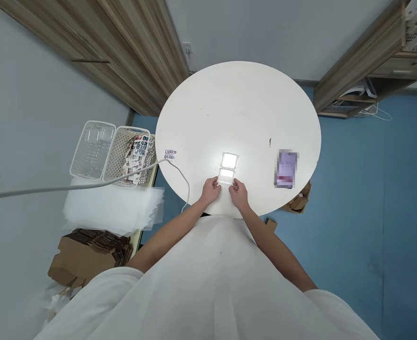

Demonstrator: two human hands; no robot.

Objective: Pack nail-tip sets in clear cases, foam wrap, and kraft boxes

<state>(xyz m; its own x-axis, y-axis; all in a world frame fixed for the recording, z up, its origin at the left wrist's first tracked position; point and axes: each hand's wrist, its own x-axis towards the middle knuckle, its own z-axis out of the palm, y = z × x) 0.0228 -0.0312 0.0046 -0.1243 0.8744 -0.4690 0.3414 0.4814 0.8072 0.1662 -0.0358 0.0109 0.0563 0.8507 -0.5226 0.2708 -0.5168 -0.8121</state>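
A small clear hinged plastic case (228, 169) lies unfolded near the front edge of the round white table (242, 101). Its two halves look bright white, and I cannot make out any contents. My left hand (211, 190) is closed at the case's lower left corner, thumb and fingers pinching the edge. At the lower right corner my right hand (238, 192) pinches it in the same way. Left of them, a small sheet with purple oval pieces (170, 155) lies on the table.
A purple item (286, 168), blurred out, lies at the table's right. To the left stand a white basket (118, 156) of printed cards, a clear bin (93, 150), white sheets (109, 205) and stacked brown cardboard (82, 257). A pale cable (70, 187) runs across to the table edge.
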